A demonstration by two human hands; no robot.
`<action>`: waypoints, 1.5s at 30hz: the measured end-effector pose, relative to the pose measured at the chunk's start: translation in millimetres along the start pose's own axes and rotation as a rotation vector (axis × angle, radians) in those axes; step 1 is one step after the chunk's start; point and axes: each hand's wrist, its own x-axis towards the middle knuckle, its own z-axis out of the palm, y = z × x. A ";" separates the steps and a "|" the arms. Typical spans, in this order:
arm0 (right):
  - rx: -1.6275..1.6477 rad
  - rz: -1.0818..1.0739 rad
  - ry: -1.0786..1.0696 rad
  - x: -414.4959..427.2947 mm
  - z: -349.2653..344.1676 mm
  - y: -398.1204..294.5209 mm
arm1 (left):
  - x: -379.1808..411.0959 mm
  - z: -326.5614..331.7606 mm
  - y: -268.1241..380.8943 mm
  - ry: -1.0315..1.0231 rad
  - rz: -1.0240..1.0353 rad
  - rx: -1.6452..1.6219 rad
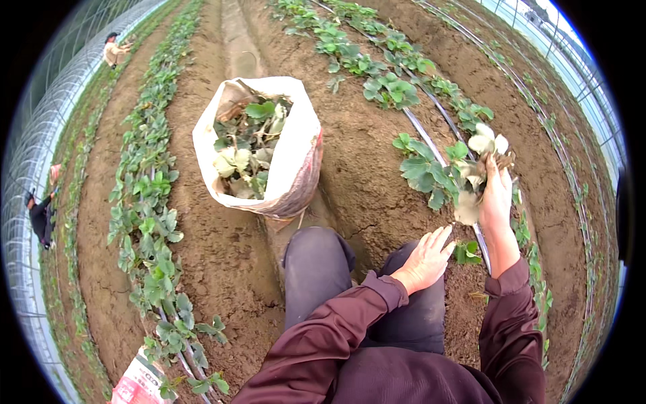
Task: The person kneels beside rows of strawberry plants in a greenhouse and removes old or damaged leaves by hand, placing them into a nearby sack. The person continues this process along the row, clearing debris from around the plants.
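Observation:
My right hand (494, 194) is raised over the plant bed on the right, closed around a bunch of dry and pale strawberry leaves (467, 207). Lower and to the left, my left hand (426, 260) is spread above my knee, palm down, with nothing seen in it. Just beyond the hands grows a green strawberry plant (426, 169), and a small green sprig (467, 252) lies beside my left fingertips. In front of my knees stands a woven sack (298, 171) with its white rim rolled open, filled with cut green and withered leaves (242, 156).
Strawberry rows with drip tubes (424, 134) run along raised soil beds on both sides of a wet furrow (239, 45). A red and white bag (139, 381) lies at lower left. Two people, one crouching person (115, 50) and one in dark clothes (40, 217), are far left.

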 end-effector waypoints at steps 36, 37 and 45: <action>-1.541 0.314 -0.571 -12.9 -172.7 179.7 | 23.2 -45.6 -36.6 -0.497 -0.294 0.320; -1.530 0.352 -0.544 -12.9 -175.0 178.1 | 27.9 -44.4 -32.2 -0.518 -0.302 0.304; -1.599 0.325 -0.784 -0.3 -178.7 190.5 | 35.5 -32.5 -31.9 -0.486 -0.239 0.290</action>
